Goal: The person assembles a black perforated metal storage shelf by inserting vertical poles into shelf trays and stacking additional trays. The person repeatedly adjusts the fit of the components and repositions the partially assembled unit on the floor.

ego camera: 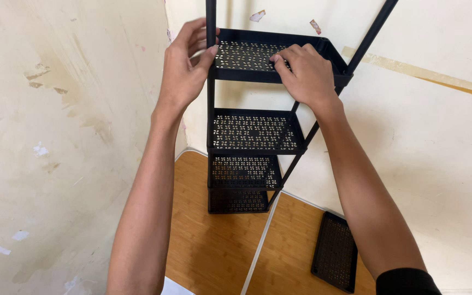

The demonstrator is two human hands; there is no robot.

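Loose tray: black, perforated, lying flat on the wooden floor just beside the right-hand wall; apart from the rack and from both hands.

Floor seam: pale strip running across the boards from the rack's foot toward the viewer.

Rack: black plastic shelving standing in the room corner, four perforated shelves stacked between thin upright poles; the lowest shelf sits on the floor.

Left hand: closed around the front-left pole at top-shelf height, thumb pressed against the shelf's front-left corner. Grip is a wrap on the pole, not a loose touch.

Right hand: laid palm-down on the top shelf, fingertips curled over its front rim and onto the perforated surface. It presses or holds the shelf; whether the fingers hook under the rim cannot be told.

Right pole: passes the top shelf's right corner and leans out of view at the top edge.

Step in hand (judgement): seating the top shelf on its poles, the left hand steadying the pole while the right bears on the shelf.

Next move calls for (judgement): even downward pressure at each corner with the pole kept straight, so the shelf settles level rather than tilted.

Left wall: stained, flaking plaster.
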